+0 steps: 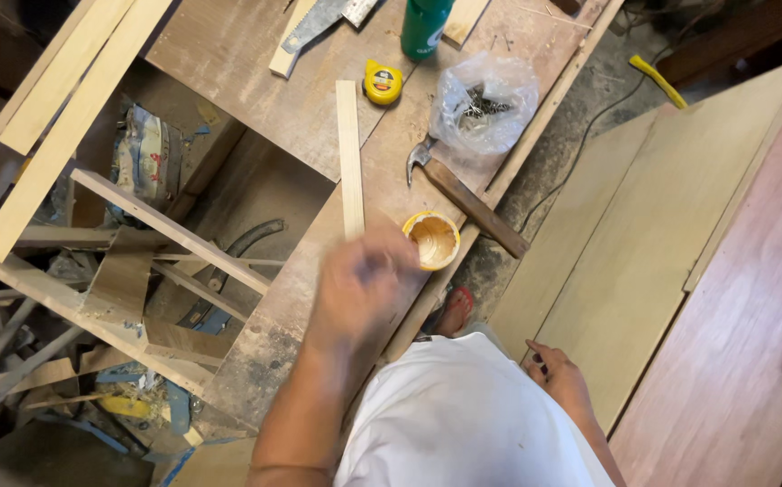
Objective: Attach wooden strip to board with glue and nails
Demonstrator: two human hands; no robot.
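Observation:
My left hand (362,281) is blurred by motion and lies over the near end of a thin pale wooden strip (349,153) that lies lengthwise on the brown workbench (256,99). Whether its fingers grip the strip cannot be made out. Just right of that hand stands a small round yellow tub (432,240) with brownish paste inside. My right hand (557,373) hangs low by my side, holding nothing, its fingers loosely spread next to the edge of a pale plywood sheet (625,225).
On the bench lie a claw hammer (467,200), a clear bag of nails (485,101), a yellow tape measure (383,82), a green bottle (425,27) and a hand saw (319,22). Scrap wood and frames (93,261) crowd the left. A cable (580,153) runs across the floor.

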